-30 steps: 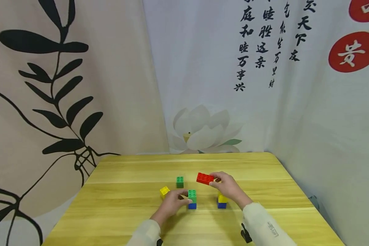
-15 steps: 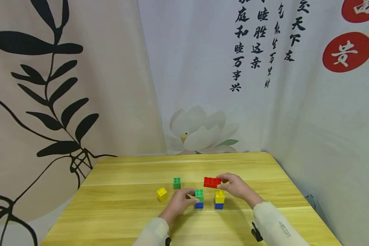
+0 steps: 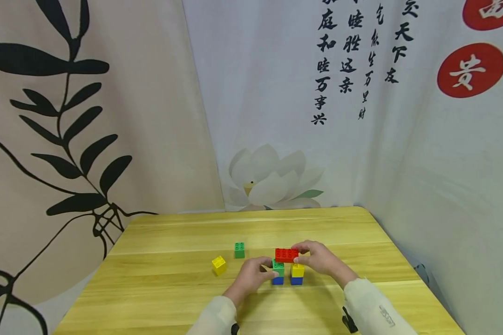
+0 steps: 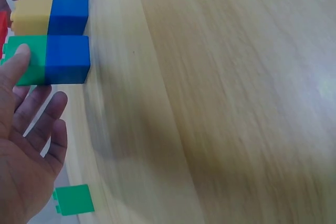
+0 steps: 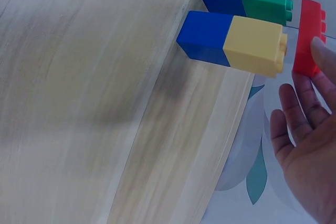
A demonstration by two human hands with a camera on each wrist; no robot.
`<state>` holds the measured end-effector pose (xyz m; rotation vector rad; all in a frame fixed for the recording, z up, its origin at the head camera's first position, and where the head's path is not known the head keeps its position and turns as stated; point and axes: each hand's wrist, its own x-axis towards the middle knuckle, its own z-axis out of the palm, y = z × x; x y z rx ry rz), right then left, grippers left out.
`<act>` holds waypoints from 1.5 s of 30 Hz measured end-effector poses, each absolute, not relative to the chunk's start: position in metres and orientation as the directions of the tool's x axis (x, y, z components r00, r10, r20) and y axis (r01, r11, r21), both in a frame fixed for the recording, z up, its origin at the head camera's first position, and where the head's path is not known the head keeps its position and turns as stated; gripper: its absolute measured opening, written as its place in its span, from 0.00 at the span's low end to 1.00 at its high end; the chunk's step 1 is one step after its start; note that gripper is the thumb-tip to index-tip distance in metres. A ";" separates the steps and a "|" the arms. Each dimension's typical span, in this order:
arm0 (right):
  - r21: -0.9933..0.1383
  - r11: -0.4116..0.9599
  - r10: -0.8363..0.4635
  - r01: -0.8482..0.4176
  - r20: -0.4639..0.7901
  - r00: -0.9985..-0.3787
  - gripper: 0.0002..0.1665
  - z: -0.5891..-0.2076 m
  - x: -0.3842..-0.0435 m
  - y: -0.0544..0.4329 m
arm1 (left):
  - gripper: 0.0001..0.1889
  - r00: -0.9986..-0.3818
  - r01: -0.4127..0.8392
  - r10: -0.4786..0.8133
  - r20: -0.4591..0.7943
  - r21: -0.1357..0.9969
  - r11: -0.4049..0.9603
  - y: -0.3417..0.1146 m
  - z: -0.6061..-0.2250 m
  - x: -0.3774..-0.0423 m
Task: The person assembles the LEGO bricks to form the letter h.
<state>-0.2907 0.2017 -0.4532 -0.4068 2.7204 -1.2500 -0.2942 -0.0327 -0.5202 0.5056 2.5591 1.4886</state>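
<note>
My left hand (image 3: 253, 275) pinches the green block (image 4: 35, 66) that sits on a blue block (image 4: 68, 59). Beside this stack stands a second one, a yellow block (image 5: 254, 43) on top of a blue block (image 5: 205, 36). Between thumb and fingers my right hand (image 3: 318, 258) holds a long red block (image 3: 286, 255) by its right end. The red block lies level over both stacks, its studs facing up. In the right wrist view a narrow gap shows between the red block and the studs of the yellow one.
A loose yellow block (image 3: 219, 265) lies to the left of my left hand on the wooden table (image 3: 172, 288). Behind it and to its right is a loose green block (image 3: 239, 250). A printed curtain (image 3: 172, 116) hangs beyond the table's far edge.
My left hand has slid the green-and-blue stack right, closer to the yellow-and-blue one. My right hand has brought the red block from behind to a place over the two stacks.
</note>
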 end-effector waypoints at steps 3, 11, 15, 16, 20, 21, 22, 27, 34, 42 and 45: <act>-0.766 0.615 -0.295 -0.186 -0.005 -0.956 0.17 -0.455 -0.290 0.202 | 0.18 -0.932 0.217 0.360 0.047 0.867 0.449 -0.030 -0.520 -0.295; -0.773 0.606 -0.307 -0.189 -0.008 -0.952 0.18 -0.457 -0.291 0.202 | 0.29 -0.934 0.206 0.355 0.034 0.864 0.459 -0.030 -0.517 -0.295; -0.771 0.609 -0.307 -0.186 -0.013 -0.952 0.18 -0.456 -0.290 0.201 | 0.32 -0.934 0.208 0.354 0.044 0.873 0.440 -0.031 -0.510 -0.297; -0.772 0.608 -0.310 -0.186 -0.014 -0.951 0.18 -0.456 -0.290 0.201 | 0.32 -0.934 0.209 0.355 0.047 0.877 0.433 -0.031 -0.508 -0.297; -0.775 0.602 -0.322 -0.190 -0.018 -0.947 0.18 -0.456 -0.289 0.201 | 0.29 -0.928 0.237 0.365 0.078 0.879 0.413 -0.029 -0.505 -0.298; -0.774 0.603 -0.324 -0.192 -0.017 -0.946 0.18 -0.456 -0.289 0.201 | 0.27 -0.925 0.249 0.369 0.091 0.878 0.409 -0.029 -0.505 -0.298; -0.774 0.604 -0.325 -0.192 -0.019 -0.946 0.19 -0.456 -0.288 0.201 | 0.26 -0.923 0.259 0.371 0.100 0.875 0.409 -0.028 -0.505 -0.298; -0.766 0.619 -0.305 -0.176 -0.028 -0.952 0.20 -0.460 -0.287 0.202 | 0.22 -0.922 0.279 0.368 0.120 0.865 0.417 -0.027 -0.505 -0.297; -0.778 0.604 -0.283 -0.173 -0.006 -0.959 0.22 -0.472 -0.288 0.205 | 0.22 -0.918 0.317 0.367 0.152 0.837 0.446 -0.026 -0.509 -0.298; -0.803 0.561 -0.281 -0.203 0.046 -0.959 0.21 -0.483 -0.287 0.208 | 0.23 -0.902 0.360 0.393 0.177 0.811 0.461 -0.026 -0.510 -0.301; -0.809 0.552 -0.277 -0.201 0.049 -0.960 0.20 -0.485 -0.285 0.208 | 0.22 -0.897 0.360 0.410 0.164 0.809 0.464 -0.027 -0.509 -0.302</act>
